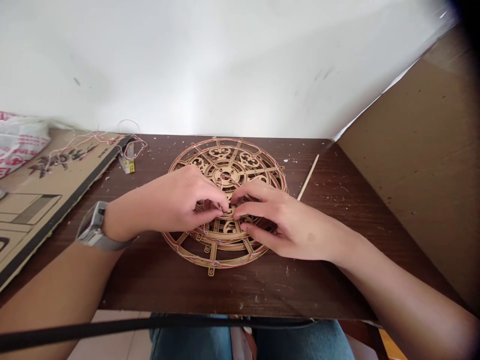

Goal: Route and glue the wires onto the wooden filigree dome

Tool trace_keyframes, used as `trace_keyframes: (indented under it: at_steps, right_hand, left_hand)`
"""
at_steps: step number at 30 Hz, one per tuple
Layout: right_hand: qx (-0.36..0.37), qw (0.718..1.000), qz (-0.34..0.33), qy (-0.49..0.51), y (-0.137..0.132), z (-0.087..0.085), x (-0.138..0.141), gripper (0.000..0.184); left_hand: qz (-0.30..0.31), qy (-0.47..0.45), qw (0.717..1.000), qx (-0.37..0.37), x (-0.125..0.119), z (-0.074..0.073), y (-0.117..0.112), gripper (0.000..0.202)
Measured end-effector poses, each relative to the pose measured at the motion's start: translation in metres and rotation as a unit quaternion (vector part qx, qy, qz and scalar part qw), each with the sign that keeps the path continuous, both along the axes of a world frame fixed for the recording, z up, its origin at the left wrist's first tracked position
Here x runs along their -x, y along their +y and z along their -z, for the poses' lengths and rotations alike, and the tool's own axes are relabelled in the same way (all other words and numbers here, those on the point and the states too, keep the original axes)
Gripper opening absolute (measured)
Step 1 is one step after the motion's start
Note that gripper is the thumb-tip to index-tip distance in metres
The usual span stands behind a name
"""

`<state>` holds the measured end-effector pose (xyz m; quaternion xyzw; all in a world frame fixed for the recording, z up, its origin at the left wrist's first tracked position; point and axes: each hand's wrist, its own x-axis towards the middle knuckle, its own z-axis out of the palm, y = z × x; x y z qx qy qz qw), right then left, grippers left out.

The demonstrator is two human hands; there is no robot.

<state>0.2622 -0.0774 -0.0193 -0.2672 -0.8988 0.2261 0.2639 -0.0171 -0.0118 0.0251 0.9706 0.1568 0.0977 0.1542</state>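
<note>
Far upper left of the frame, white plastic bag with red print, crumpled against the white wall. Below it, flattened cardboard sheet with black print, resting partly on the dark wood bench. Thin pale looped cord trailing across the cardboard's corner, near a small yellow-and-clear tag lying on the bench just beside the cardboard.

Next, grey wristwatch on the left wrist. Left hand over the left half of a laser-cut wooden wheel, grip narrow, fingertips pinched down at the wheel's inner parts; anything small between them hidden by the fingers. Wheel flat on the bench at centre of the frame, with spokes, scrollwork and thin reddish cord around the rim.

Right hand over the right half, grip also narrow, fingertips almost touching the left ones at the same spot; exact hold hidden too. Thin wooden stick on the bench just past the wheel's upper right edge, partly behind the right hand. Far right of the frame, tilted cardboard panel standing along the bench edge.
</note>
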Motion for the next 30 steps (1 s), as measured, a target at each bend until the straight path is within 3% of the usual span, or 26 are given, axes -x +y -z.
trace_keyframes:
  at_steps: [13,21,27,30]
  right_hand:
    - [-0.022,0.999,0.006,0.034,0.003,0.003,-0.001,0.021]
    - [-0.024,0.999,0.008,0.036,0.001,0.002,0.002,0.018]
    - [-0.016,1.0,-0.006,0.008,-0.001,-0.001,0.0,0.019]
    - [-0.022,1.0,-0.012,-0.003,0.0,-0.001,-0.002,0.019]
  left_hand:
    - [0.001,-0.026,0.998,0.048,-0.004,0.009,0.007,0.018]
    - [-0.011,-0.023,0.999,0.037,-0.004,0.01,0.003,0.017]
    - [-0.039,-0.055,0.994,0.084,-0.009,0.015,0.003,0.014]
    - [-0.025,-0.048,0.995,0.083,-0.008,0.013,0.004,0.016]
